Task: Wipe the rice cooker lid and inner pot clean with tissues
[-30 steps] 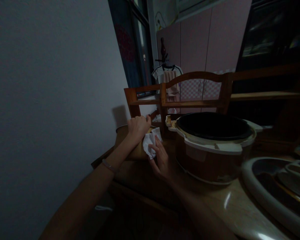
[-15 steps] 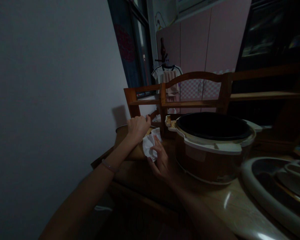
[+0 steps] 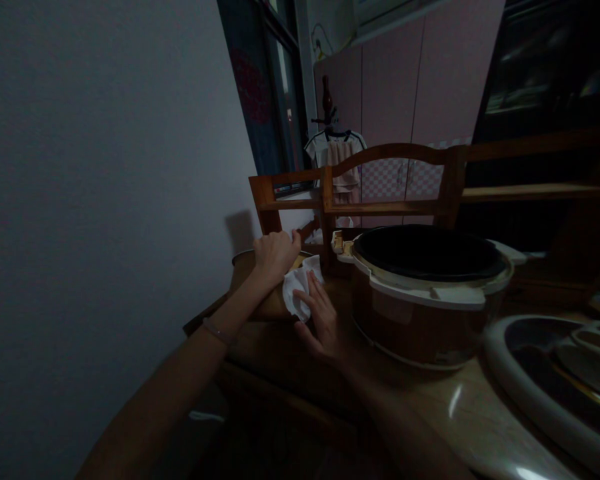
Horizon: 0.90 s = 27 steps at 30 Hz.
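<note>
My left hand is closed over the rim of a round brown pot-like container, its fingertips hidden behind the rim. The container stands against the wall at the left end of the table, and the forearm hides part of it. With fingers stretched and thumb held lower, my right hand presses a crumpled white cloth or tissue to the container's outer right side. Just right of that hand stands a large electric cooker, lidless, with a dark round opening and a pale rim.
A round lid lies at the right on the glossy table. Along the table's back runs a wooden rack. Beyond it are hanging clothes and a pink wardrobe. A pale wall closes off the left side.
My right hand and the white cloth have slid slightly along the container's side, the fingers now flatter and the thumb lower. My left hand has stayed at the rim.
</note>
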Motion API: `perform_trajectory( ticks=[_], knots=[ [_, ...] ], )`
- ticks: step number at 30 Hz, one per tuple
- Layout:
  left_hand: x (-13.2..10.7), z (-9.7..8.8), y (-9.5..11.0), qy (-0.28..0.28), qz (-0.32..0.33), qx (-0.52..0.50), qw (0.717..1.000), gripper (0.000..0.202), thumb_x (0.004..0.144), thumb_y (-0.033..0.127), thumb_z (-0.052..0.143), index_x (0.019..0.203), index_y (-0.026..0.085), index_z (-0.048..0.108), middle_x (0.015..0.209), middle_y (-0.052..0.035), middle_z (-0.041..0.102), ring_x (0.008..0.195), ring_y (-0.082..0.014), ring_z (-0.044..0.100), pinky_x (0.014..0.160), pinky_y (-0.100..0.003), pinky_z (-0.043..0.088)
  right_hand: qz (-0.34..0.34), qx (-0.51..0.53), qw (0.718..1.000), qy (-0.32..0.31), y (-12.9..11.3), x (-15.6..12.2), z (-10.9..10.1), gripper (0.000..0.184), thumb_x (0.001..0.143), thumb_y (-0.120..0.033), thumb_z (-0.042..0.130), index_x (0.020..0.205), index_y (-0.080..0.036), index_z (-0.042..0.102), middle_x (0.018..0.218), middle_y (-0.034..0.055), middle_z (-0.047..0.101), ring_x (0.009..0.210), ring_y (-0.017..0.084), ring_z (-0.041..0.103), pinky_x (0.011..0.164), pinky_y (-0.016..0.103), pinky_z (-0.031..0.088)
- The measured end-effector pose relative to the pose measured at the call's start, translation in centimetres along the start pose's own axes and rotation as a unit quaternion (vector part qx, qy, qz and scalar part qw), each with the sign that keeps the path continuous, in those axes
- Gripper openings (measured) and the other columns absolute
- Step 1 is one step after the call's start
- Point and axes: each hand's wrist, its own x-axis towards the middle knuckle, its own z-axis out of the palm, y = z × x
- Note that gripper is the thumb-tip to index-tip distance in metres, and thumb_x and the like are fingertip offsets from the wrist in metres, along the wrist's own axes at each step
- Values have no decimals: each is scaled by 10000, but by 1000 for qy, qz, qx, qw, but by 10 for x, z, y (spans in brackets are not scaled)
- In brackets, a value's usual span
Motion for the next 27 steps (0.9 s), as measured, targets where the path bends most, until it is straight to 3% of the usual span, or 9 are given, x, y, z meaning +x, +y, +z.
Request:
perform_trajectory(
  ticks=[11,18,27],
  knots=[
    [-1,-8,2,-18,-6,-4,1000,662,959,430,199,1001,46,737,998,-248,712,986,-344,669,838,-442,477,-8,5,1000,26,-1,-1,1,360,926,-311,500,1266,-204,446,1616,96,161,1491,288,102,1173,557,242],
    [-1,-7,0,-12,0,-2,1000,671,960,424,186,997,44,738,980,-245,715,969,-353,674,819,-450,480,-7,-9,1000,8,0,0,1,622,952,-305,441,1524,-203,219,1619,73,160,1491,278,113,1193,541,217],
    [3,-3,-1,-12,-1,-2,1000,660,959,424,196,990,49,738,982,-244,716,974,-341,673,841,-447,476,-57,-68,996,-18,9,-3,3,631,939,-297,474,1524,-209,256,1632,86,62,1488,332,56,1168,597,213]
  ],
)
